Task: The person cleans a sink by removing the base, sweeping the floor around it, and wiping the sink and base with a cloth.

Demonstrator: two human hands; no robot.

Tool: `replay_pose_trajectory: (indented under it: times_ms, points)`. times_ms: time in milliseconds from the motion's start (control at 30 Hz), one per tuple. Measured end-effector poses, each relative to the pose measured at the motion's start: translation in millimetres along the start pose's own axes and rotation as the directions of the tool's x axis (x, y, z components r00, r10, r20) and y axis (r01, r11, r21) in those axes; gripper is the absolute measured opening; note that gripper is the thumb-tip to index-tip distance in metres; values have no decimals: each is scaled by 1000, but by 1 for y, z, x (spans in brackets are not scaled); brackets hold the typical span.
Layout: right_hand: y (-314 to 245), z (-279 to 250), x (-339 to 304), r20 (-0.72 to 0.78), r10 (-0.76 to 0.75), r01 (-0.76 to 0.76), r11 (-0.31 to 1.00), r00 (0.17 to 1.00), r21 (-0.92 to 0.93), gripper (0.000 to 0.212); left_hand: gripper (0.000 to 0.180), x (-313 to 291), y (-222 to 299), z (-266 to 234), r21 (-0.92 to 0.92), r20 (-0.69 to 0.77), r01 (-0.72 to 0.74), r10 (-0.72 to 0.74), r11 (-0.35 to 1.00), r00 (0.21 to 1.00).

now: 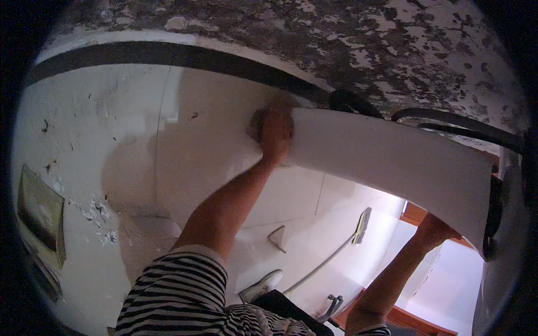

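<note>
A long white casing (386, 145), shaped like a wall air conditioner's, stretches across the upper right. My left hand (276, 131) is closed round its left end; the fingers are partly blurred. At the lower edge near the right end is my right hand (434, 231), gripping the casing, with its fingers mostly hidden behind it. Black hoses or cables (457, 126) run along the casing's far edge. Both my arms reach forward, and a striped sleeve (179, 280) covers the upper left arm.
A mottled, peeling wall (364, 50) rises beyond a dark band (168, 54). Pale floor tiles hold white flakes (98, 215) at left, near a yellowish, open-shaped object (40, 215). Below are a broom (361, 225), a small triangular piece (277, 239) and a shoe (263, 284).
</note>
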State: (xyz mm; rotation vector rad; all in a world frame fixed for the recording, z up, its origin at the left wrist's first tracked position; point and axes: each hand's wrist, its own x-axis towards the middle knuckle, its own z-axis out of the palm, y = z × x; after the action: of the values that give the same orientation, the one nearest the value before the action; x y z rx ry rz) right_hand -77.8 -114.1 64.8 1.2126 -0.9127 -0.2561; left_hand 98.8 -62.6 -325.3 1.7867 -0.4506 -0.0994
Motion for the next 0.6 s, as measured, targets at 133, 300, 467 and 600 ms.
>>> replay_pose_trajectory:
  times_ms: [133,300,467,600]
  points:
    - [8,20,-1,160,88,-112,983,983,146,51,29,-12,20,3,94,-127,-175,186,980,974]
    - [12,58,-6,181,48,23,928,982,-371,49,23,34,178,-39,-353,120,-40,87,935,989]
    - [0,-45,5,364,17,62,977,931,-205,50,25,39,223,-51,-666,118,-49,170,744,978]
    - [11,0,-1,239,39,-9,992,970,-126,45,28,33,117,-42,-267,54,-85,103,960,993]
